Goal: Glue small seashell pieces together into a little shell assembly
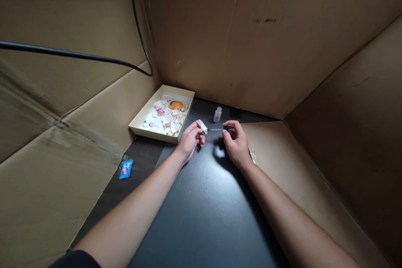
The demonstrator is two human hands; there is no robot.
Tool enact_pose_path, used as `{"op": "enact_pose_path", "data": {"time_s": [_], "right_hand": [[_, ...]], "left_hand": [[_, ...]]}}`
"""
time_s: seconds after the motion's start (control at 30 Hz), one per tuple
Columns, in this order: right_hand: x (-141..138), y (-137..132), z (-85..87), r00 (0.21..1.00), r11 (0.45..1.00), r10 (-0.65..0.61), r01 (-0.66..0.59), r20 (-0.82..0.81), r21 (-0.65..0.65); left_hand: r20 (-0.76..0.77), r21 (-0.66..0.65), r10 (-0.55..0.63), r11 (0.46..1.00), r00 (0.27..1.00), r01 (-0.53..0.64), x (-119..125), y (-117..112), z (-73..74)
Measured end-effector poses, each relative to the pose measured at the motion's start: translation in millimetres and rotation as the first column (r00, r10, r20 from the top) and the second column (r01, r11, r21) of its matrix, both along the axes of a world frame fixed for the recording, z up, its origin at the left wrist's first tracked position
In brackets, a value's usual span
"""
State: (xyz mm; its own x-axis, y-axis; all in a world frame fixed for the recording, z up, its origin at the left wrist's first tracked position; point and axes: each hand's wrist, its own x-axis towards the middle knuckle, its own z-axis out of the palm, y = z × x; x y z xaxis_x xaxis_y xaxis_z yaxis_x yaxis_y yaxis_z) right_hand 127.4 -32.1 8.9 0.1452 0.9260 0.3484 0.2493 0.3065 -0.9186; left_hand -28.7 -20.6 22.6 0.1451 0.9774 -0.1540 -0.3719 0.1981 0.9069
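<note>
so the left hand's [189, 141] grip had a shell [202, 126] pinched at its one o'clock, the right hand's [235, 140] a thin applicator [216, 129], and a careless swing could've tipped the open bottle [217, 114] at the right's eleven o'clock

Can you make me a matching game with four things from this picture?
Things:
1. shallow tray
2. little bottle
3. small packet
4. speckled shell

Clues:
A. mostly blue
B. held in the left hand
C. has lots of shells inside
D. standing to the right of the tray

Right pairs: 1-C, 2-D, 3-A, 4-B
</note>
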Motion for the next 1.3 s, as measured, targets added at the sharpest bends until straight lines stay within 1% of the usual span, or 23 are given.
{"op": "enact_pose_path", "data": {"time_s": [0.07, 0.1, 0.2, 0.33, 0.47, 0.57, 0.63, 0.77, 0.9, 1.03, 1.17, 1.3], "right_hand": [[-0.1, 0.0, 0.3, 0.999, 0.999, -0.037, 0.037, 0.0, 0.013], [-0.3, -0.1, 0.7, 0.999, 0.999, -0.033, 0.033, -0.01, 0.017], [-1.2, -0.9, 1.8, 0.999, 0.999, 0.032, -0.031, -0.023, 0.012], [-1.5, -1.3, 2.0, 1.0, 1.0, -0.014, 0.014, -0.01, 0.028], [-1.3, -0.8, 1.1, 0.999, 0.999, 0.038, -0.037, -0.03, 0.017], [-1.4, -0.6, 1.1, 1.0, 1.0, -0.016, 0.016, 0.003, 0.009], [-1.3, -0.6, 1.2, 0.999, 0.999, -0.038, 0.038, -0.006, 0.013], [-0.6, -0.3, 0.1, 0.999, 0.999, 0.038, -0.038, 0.003, 0.02], [0.3, 0.6, -1.0, 0.999, 0.999, -0.029, 0.028, 0.02, 0.028], [0.5, 1.2, -1.3, 0.999, 0.999, 0.018, -0.019, 0.031, 0.035], [1.0, 1.4, -1.7, 0.997, 0.998, -0.053, 0.051, 0.05, 0.03], [1.3, 1.6, -3.3, 0.999, 0.999, 0.017, -0.019, 0.045, 0.037]], "left_hand": [[-0.006, -0.003, 0.008, 1.0, 1.0, -0.008, 0.5, -0.4, 0.1], [-0.009, -0.003, 0.01, 1.0, 1.0, -0.01, 0.8, -0.5, 0.1], [-0.016, 0.007, 0.006, 1.0, 1.0, -0.005, 1.3, -0.5, 0.1], [-0.026, 0.011, 0.003, 1.0, 1.0, -0.002, 1.5, -0.7, -0.4], [-0.041, 0.028, -0.007, 1.0, 0.999, 0.009, 1.9, -0.9, -2.2], [-0.056, 0.033, -0.014, 0.999, 0.998, 0.016, 2.4, -0.6, -3.1], [-0.067, 0.035, -0.018, 0.999, 0.998, 0.02, 2.6, -0.5, -3.2], [-0.088, 0.039, -0.034, 0.999, 0.996, 0.038, 2.7, -1.0, -2.6], [-0.11, 0.063, -0.045, 0.997, 0.993, 0.052, 2.6, -1.5, -1.7], [-0.117, 0.053, -0.044, 0.997, 0.992, 0.05, 2.8, -1.7, -1.6], [-0.11, 0.041, -0.032, 0.998, 0.993, 0.037, 3.0, -1.6, -2.2], [-0.108, 0.035, -0.027, 0.999, 0.994, 0.031, 3.1, -0.9, -2.3]]}}
